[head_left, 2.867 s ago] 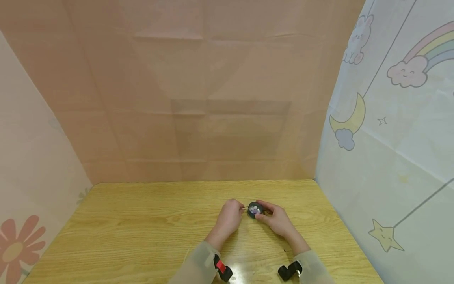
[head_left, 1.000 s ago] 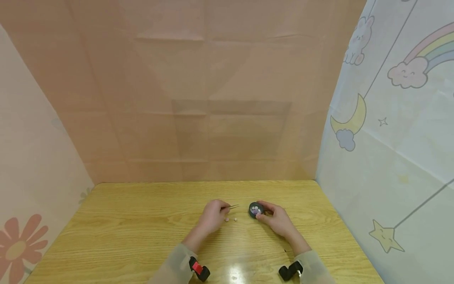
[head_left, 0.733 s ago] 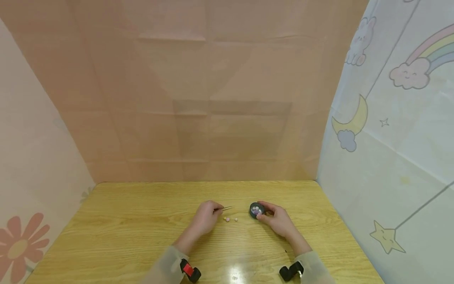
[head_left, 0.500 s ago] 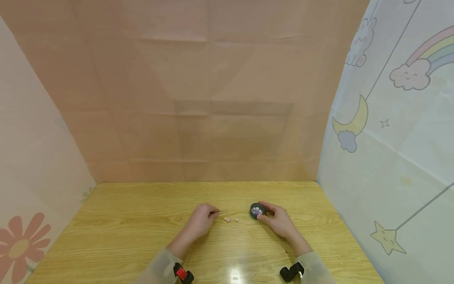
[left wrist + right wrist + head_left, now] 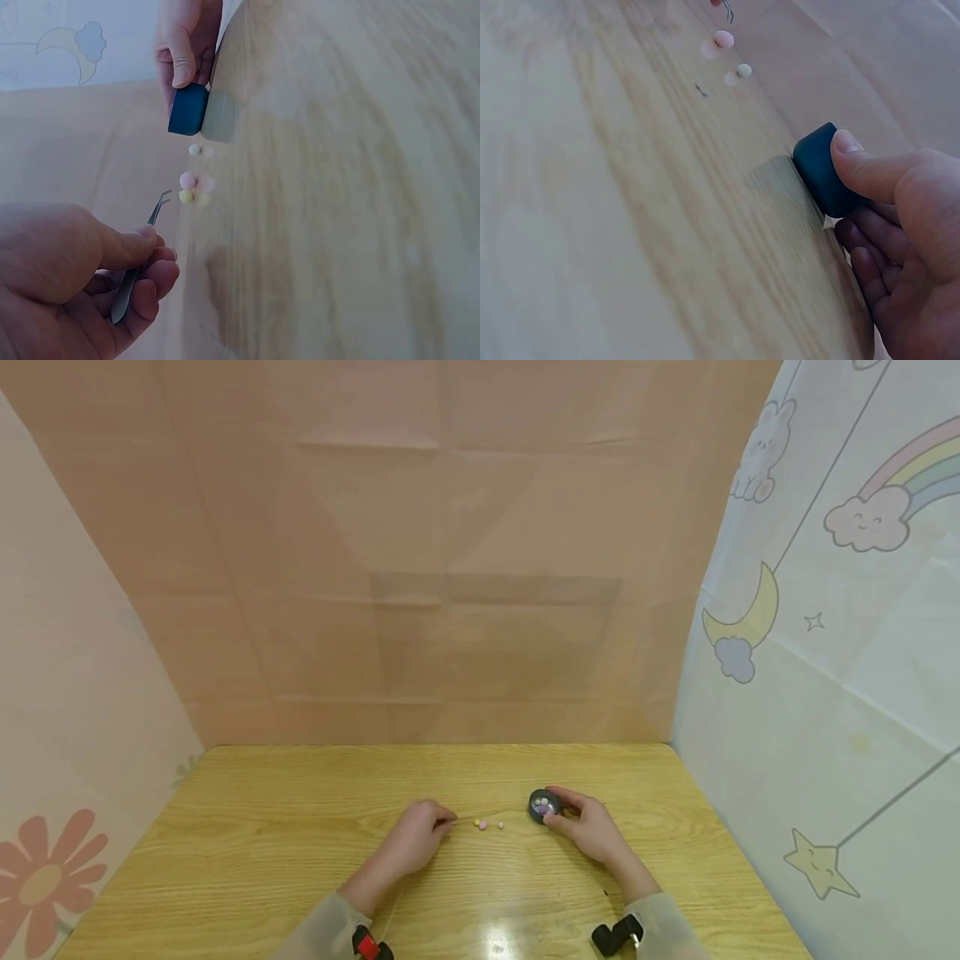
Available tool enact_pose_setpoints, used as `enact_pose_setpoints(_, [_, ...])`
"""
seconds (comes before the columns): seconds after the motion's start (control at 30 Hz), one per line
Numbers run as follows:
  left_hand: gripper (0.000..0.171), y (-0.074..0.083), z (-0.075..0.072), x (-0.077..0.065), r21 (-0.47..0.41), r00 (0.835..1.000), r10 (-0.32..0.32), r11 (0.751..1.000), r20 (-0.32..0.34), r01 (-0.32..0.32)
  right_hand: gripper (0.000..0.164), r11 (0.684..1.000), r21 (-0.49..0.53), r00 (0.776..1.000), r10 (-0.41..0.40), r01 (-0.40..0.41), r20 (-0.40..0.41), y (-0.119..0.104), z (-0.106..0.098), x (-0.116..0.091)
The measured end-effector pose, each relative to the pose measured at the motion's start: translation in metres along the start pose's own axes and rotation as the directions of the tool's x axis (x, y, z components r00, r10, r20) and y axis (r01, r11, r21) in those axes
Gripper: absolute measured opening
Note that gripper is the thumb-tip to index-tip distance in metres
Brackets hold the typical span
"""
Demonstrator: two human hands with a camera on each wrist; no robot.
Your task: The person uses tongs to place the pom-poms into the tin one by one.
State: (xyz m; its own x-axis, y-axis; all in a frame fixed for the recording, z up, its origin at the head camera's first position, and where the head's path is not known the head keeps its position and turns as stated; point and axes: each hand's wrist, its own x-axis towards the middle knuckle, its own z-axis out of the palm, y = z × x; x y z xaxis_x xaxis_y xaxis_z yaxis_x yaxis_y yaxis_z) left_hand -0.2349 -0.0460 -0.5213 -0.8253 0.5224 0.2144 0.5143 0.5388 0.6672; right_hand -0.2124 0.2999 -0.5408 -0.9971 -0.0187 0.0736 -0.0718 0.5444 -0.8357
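My left hand (image 5: 417, 837) pinches a pair of bent-tip tweezers (image 5: 135, 274) between thumb and fingers. The tweezer tips are slightly apart, close to a yellow ball (image 5: 186, 196) and with nothing between them. Touching or right beside that ball is a pink ball (image 5: 187, 180), and a white ball (image 5: 195, 150) lies a little farther right. My right hand (image 5: 592, 833) grips a small dark teal round container (image 5: 534, 815) by its side, thumb at the near edge. Several purple and pale balls (image 5: 542, 804) show inside the container in the head view.
The wooden table (image 5: 300, 793) extends around both hands. A small dark speck (image 5: 606, 892) lies near my right wrist. A plain backdrop (image 5: 480, 652) stands behind the table, and a patterned wall (image 5: 832, 693) rises at the right.
The left hand with the tweezers moves left and toward me, away from the container. The three loose balls come into sight. My right hand keeps holding the container in place.
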Motion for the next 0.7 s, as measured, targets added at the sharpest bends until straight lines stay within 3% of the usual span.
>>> enact_pose_setpoints(0.33, [0.014,-0.0019,0.0035,0.0011,0.008,1.000,0.009,1.000,0.002,-0.009,0.055,1.000,-0.003,1.000,0.009,-0.009,-0.001,-0.0001,0.0000,0.0005])
enact_pose_setpoints(0.7, [0.016,0.0049,0.0034,0.0013,0.018,0.999,-0.034,0.999,0.007,0.034,0.057,1.000,-0.007,1.000,-0.001,0.001,-0.002,0.0019,-0.0003,0.0015])
